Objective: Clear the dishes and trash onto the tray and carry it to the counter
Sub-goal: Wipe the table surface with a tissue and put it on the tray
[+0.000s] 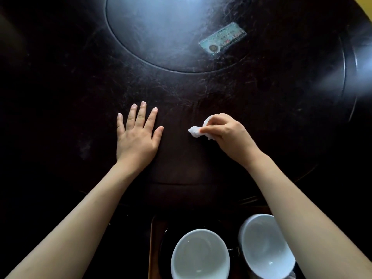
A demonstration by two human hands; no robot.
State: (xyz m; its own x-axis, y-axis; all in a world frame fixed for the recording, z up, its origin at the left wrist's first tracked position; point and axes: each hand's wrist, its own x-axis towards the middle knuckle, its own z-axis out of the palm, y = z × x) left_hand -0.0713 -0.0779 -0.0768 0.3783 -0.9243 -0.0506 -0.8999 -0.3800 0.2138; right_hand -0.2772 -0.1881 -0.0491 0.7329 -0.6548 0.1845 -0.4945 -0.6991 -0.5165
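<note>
My right hand (227,133) is closed around a crumpled white tissue (196,132), whose free end touches the dark table top (80,77). My left hand (136,135) lies flat on the table to the left of it, fingers spread, holding nothing. Close to me at the bottom edge, a dark tray (156,234) holds a white bowl (200,256) and, to its right, a second white bowl (265,246) that leans on its side and is partly hidden under my right forearm.
A round inset turntable (161,27) fills the middle of the table, with a small laminated card (222,40) lying at its right rim. The table's curved edge (350,77) runs down the right side.
</note>
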